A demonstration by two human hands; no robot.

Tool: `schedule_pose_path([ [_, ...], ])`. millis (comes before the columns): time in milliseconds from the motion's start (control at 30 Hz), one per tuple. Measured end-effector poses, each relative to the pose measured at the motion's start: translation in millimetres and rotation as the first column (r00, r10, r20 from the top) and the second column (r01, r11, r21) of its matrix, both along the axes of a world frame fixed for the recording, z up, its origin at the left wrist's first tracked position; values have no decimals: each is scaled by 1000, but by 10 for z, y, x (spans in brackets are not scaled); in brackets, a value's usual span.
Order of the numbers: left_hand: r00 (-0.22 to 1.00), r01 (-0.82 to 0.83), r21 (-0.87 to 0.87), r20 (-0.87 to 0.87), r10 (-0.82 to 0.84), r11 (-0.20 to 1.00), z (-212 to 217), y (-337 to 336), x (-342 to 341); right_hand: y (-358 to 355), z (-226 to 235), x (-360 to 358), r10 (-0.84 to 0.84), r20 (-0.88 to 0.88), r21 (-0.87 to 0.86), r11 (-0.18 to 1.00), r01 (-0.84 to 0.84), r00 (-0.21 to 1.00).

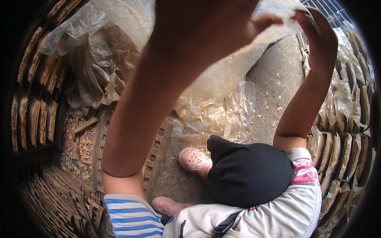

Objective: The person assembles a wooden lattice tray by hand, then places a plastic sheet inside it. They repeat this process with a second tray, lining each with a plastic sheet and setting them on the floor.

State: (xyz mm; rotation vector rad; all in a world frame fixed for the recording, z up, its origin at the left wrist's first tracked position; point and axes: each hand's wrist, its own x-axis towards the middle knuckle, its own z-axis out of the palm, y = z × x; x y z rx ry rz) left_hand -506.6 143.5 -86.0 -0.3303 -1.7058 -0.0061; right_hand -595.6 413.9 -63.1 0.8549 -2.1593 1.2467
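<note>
A cloudy, translucent plastic sheet hangs at the top, stretching across to both raised arms. My right hand is closed on the sheet's edge at the upper right, thumb against bent fingers. My left hand is lifted at the top centre, in front of the sheet. One of its digits reaches along the plastic; the other fingers are cut off by the frame's edge. More crumpled plastic bunches at the upper left, and its lower folds lie on the floor among pale crumbs.
Stacked trays or boards with pale edges line the left, and similar stacks draped in plastic line the right. Slatted wood lies lower left, near spilled crumbs. My pink clogs stand on the grey floor.
</note>
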Motion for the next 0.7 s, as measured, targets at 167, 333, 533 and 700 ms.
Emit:
schedule_pose_path([
  [167,724,375,431,416,-550,821,58,43,-91,-713,2,390,234,-256,52,972,-228,938],
  [333,337,177,717,599,-726,674,102,5,24,-516,-440,44,344,431,-93,936,-338,834],
  [533,395,131,633,673,-626,763,-96,12,0,-396,-297,18,204,504,321,858,-401,839],
  [700,413,208,623,643,-645,754,-236,58,-68,-514,-414,56,467,456,104,818,-566,758],
])
